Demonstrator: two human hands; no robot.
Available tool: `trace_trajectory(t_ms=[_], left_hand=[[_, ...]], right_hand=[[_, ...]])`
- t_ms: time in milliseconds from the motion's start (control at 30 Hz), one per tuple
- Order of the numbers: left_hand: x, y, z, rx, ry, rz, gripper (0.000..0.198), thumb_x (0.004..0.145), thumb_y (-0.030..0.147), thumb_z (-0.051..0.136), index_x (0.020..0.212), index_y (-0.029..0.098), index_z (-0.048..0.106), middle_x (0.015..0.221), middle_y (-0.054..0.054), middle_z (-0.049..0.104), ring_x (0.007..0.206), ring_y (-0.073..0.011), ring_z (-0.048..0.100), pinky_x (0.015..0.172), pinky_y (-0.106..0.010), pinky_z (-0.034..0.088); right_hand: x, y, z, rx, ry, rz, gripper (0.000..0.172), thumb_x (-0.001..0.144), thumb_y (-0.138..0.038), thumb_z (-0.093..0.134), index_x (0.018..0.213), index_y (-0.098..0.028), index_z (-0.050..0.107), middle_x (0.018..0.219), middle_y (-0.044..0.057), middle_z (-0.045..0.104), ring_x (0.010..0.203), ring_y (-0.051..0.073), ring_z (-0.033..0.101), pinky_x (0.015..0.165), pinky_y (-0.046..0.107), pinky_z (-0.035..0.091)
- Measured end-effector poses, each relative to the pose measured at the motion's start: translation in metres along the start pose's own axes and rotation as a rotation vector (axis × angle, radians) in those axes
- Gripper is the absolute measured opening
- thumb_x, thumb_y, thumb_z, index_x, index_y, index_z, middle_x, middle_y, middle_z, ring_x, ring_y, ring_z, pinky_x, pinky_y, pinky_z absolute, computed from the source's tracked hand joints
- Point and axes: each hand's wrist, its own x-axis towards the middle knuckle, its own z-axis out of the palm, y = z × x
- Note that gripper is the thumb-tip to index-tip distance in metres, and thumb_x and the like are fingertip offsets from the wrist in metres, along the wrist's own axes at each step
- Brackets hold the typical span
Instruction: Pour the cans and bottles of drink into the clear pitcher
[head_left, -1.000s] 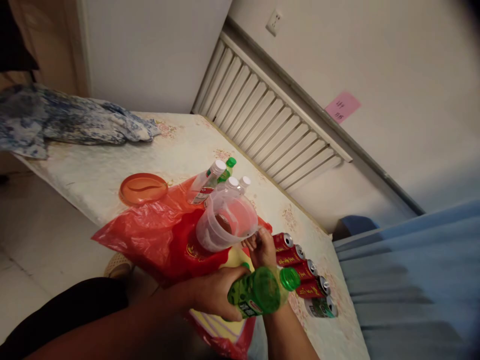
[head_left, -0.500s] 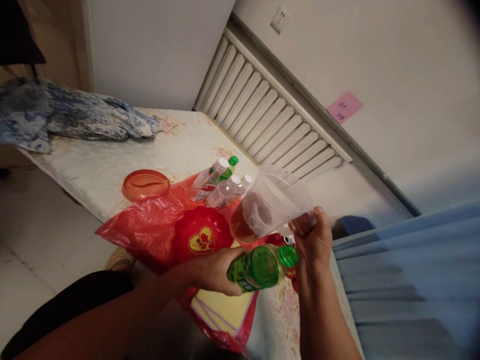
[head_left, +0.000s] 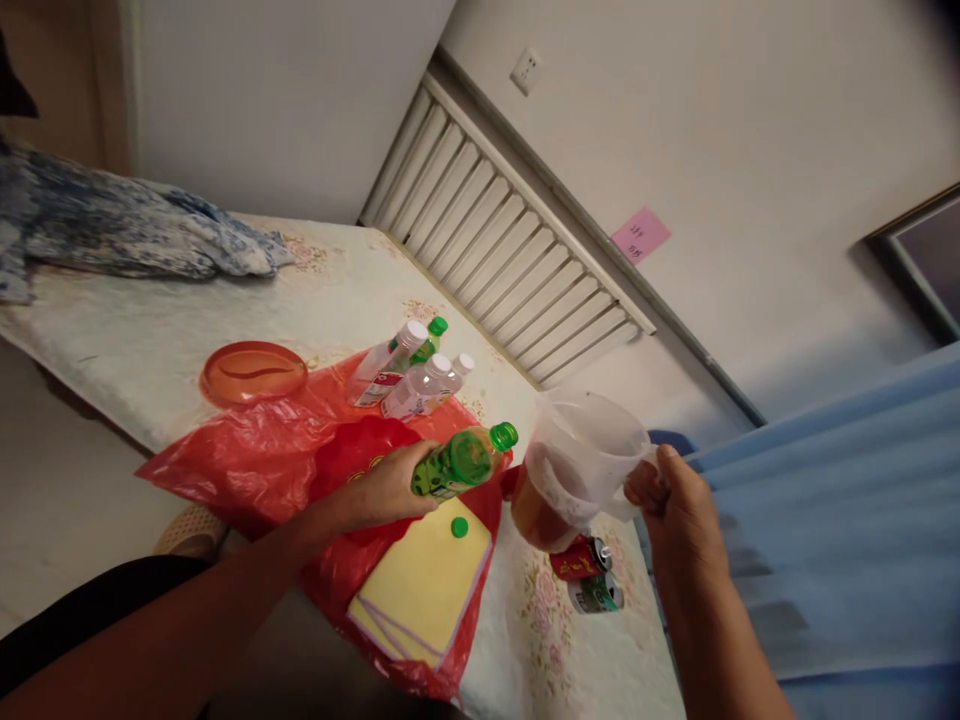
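Green translucent plastic forms the bottle (head_left: 457, 465). The left hand (head_left: 386, 487) is clenched around its lower body and holds it tilted above the red bag (head_left: 247, 465), with its capped neck pointing to 2 o'clock. A small green disc (head_left: 459, 527) lies on the yellow pad (head_left: 420, 600) at 6 o'clock of the bottle. At 3 o'clock, the right hand (head_left: 671, 495) grips the handle of a clear pitcher (head_left: 585, 450), which holds brown liquid and is raised above the table (head_left: 150, 340). Two cans (head_left: 585, 575) lie below it.
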Motion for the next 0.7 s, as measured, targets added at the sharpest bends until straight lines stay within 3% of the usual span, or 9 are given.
trace_trajectory(t_ms=[233, 433, 700], left_hand=[[0.007, -0.013, -0.002, -0.054, 0.048, 0.011, 0.047, 0.068, 0.032, 0.068, 0.113, 0.02, 0.058, 0.104, -0.005, 0.07, 0.093, -0.0233, 0.067, 0.08, -0.032, 0.052], [0.009, -0.015, -0.002, -0.103, 0.086, 0.012, 0.055, 0.066, 0.027, 0.068, 0.118, 0.019, 0.057, 0.112, -0.007, 0.069, 0.102, -0.0253, 0.065, 0.087, -0.035, 0.051], [0.01, -0.014, -0.004, -0.096, 0.092, 0.006, 0.048, 0.064, 0.03, 0.069, 0.109, 0.019, 0.061, 0.101, -0.006, 0.07, 0.091, -0.0248, 0.067, 0.078, -0.033, 0.052]], right_hand=[[-0.005, 0.005, -0.022, -0.088, -0.119, 0.053, 0.059, 0.076, -0.055, 0.073, 0.046, -0.021, 0.036, 0.041, -0.008, 0.027, 0.037, 0.005, 0.026, 0.038, 0.022, 0.021], [-0.008, 0.002, -0.018, -0.183, -0.163, 0.049, 0.056, 0.076, -0.059, 0.072, 0.051, -0.021, 0.04, 0.042, -0.009, 0.028, 0.036, 0.005, 0.024, 0.037, 0.021, 0.019], [-0.005, -0.009, -0.01, -0.239, -0.219, 0.033, 0.058, 0.074, -0.06, 0.074, 0.05, -0.021, 0.038, 0.044, -0.009, 0.028, 0.038, 0.004, 0.022, 0.038, 0.021, 0.017]])
